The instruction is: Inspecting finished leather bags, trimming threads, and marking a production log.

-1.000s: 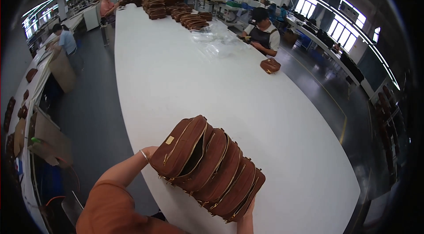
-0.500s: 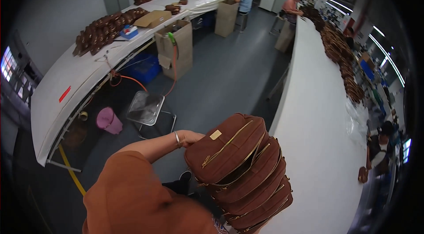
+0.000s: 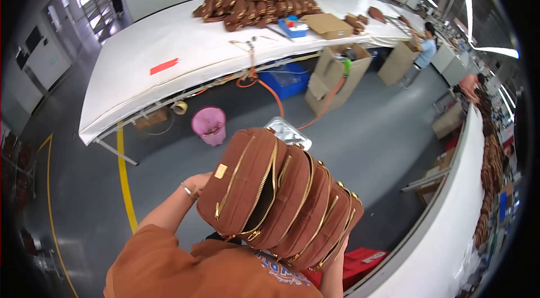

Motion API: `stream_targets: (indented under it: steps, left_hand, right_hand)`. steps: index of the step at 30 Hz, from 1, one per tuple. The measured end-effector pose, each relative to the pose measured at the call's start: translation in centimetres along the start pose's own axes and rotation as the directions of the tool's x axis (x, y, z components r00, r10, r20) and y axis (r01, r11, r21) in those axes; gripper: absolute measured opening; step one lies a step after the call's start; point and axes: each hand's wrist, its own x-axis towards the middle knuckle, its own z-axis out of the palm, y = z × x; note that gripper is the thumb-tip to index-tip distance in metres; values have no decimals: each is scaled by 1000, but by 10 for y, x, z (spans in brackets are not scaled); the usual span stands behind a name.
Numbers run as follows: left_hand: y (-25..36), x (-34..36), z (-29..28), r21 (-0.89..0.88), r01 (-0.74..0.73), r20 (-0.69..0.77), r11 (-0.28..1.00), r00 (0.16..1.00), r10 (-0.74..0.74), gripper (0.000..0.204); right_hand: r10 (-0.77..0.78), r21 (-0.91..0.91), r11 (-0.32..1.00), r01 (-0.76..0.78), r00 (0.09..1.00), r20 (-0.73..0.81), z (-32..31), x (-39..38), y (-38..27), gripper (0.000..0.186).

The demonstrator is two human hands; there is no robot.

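I carry a stack of brown zip pouches (image 3: 281,199) against my chest, its long axis running from my left hand (image 3: 196,184) down-right to my right hand (image 3: 336,250). Left fingers press flat on the near end pouch, beside its small gold tag; right fingers are hidden under the far end, state not readable. Beyond: a pink bucket (image 3: 209,125) on the floor, open cardboard boxes (image 3: 336,75), a blue bin (image 3: 289,78), then the white tabletop (image 3: 140,81) bearing a red label (image 3: 163,65) and more heaped brown pouches (image 3: 253,4).
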Motion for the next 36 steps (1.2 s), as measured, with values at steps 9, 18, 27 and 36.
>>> stream_targets:
  steps: [9,18,27,36]
  left_hand:
    - [-12,-108,-257,-175,-89,-155,980,986,62,53]
    - [64,-98,-371,-295,-218,-339,930,934,111,53]
    - [81,-70,-444,-390,-412,-456,823,863,216,52]
    - [311,50,-576,-453,-554,-513,698,803,304,52]
  right_hand:
    - [164,-206,970,-128,972,169,204,208,61,52]
    - [574,-442,805,-395,707,413,344,400,99,61]
    - [695,-519,717,-466,538,477,511,553,82,60]
    - [627,-440,779,-446,541,561,648,714,41,55]
